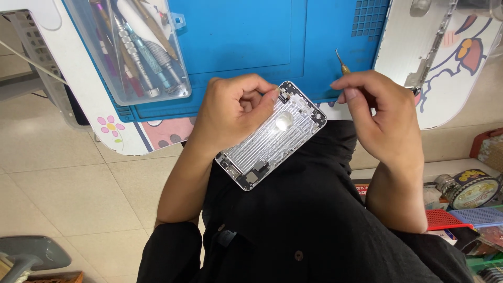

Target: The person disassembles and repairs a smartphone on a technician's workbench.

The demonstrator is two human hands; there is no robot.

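Fingers [251, 91] of left hand [230, 112] grip stripped phone housing [272, 136], internals removed; right hand [380, 112] pinches pick tool [343, 64] near bench [157, 131] front edge.

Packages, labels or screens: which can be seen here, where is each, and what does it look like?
Clear plastic tool case: upper left on the blue mat, rectangular, holding screwdrivers.
Round tin: right edge, low shelf, dark with yellow and pale decoration.
Flower sticker: table edge, left, pink petals, yellow centre.
No lit screen; the left hand holds a bare silver phone housing.
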